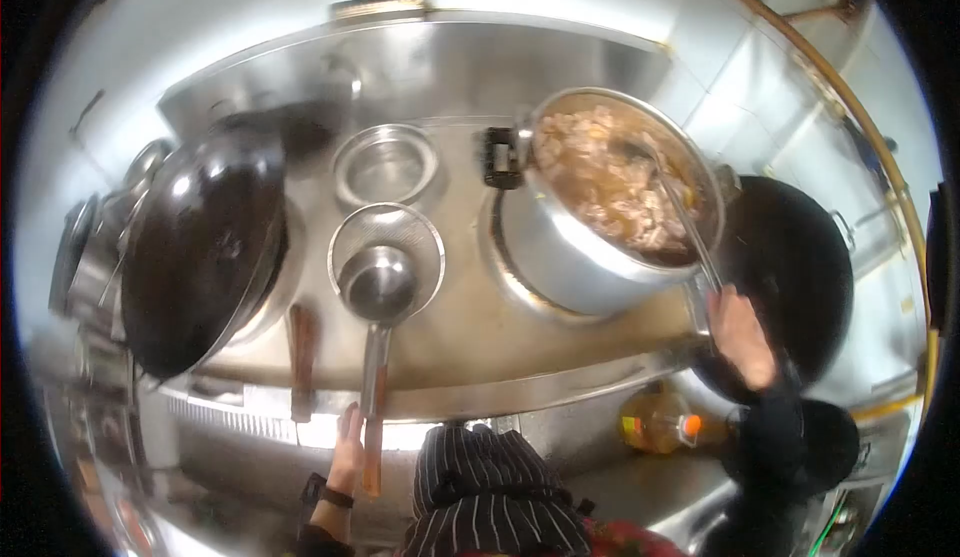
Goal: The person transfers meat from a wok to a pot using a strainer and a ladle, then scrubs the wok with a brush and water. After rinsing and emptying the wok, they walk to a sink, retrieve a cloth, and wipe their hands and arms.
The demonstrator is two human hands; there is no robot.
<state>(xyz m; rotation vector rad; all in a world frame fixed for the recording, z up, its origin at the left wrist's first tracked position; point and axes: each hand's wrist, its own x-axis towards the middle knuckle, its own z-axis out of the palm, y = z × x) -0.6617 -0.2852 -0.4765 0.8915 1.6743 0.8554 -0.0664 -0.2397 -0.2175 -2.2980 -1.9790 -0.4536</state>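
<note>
My right hand (742, 337) is closed around the metal handle of a long ladle (682, 209). Its dark head is partly sunk in the chunks of meat and brown liquid (600, 172) filling a big metal pot (570, 257). Low at the stove's front edge, my left hand (347, 449) has its fingers stretched upward, just beside the wooden handles of a second ladle (380, 282) and a mesh strainer (386, 219). That ladle's bowl lies over the strainer. Whether my left fingers touch a handle is hard to tell.
A tilted black wok (205, 247) stands left, with a wooden handle (301, 357) nearby. A round metal basin (386, 167) sits behind the strainer. Another dark wok (785, 277) is right of the pot. Below the stove edge stands an oil bottle (655, 427) with an orange cap.
</note>
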